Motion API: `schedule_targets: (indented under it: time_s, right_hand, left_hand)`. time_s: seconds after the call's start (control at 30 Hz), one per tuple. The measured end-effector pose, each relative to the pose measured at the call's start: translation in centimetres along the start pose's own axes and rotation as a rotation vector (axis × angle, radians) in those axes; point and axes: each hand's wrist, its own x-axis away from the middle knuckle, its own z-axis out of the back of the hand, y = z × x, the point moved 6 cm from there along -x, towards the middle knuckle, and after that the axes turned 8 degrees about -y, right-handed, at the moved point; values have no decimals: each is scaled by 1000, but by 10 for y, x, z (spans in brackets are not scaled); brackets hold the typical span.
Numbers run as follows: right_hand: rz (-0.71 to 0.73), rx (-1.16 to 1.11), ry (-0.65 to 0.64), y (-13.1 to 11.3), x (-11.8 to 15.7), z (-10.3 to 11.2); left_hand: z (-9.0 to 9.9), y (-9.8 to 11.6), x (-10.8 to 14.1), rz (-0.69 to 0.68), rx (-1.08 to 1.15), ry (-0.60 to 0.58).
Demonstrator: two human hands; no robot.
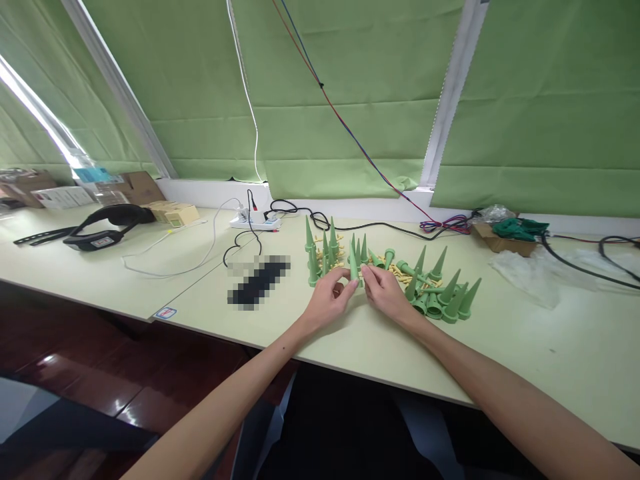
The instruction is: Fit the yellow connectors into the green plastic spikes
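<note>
My left hand (330, 297) is closed around the lower part of a green plastic spike (354, 259), which stands upright with its tip up. From the other side my right hand (383, 290) meets the spike's lower end with thumb and finger pinched together. Whatever lies in that pinch is too small to make out. Behind my left hand stands a group of green spikes (309, 237) with small yellow pegs (340, 250) among them. Beyond my right hand is a heap of more green spikes (453, 303), some upright and some lying down, with yellow pegs (400, 275) scattered between.
A power strip (255, 222) with cables lies at the back, left of the spikes. A black headset (107, 227) and small yellow boxes (175, 212) are further left. At the right are a cardboard box (505, 241) and clear plastic bags (530, 270). The table's front edge runs below my forearms.
</note>
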Motion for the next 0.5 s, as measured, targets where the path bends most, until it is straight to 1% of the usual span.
schedule_targets:
  time_s: [0.13, 0.3, 0.5]
  right_hand:
    - [-13, -30, 1, 0, 0, 1]
    - [-50, -64, -8, 1, 1, 1]
    - [-100, -86, -17, 1, 0, 0]
  left_hand:
    - [-1, -3, 0, -27, -10, -6]
    - [-1, -2, 0, -56, -28, -8]
    - [0, 1, 1, -102, -86, 25]
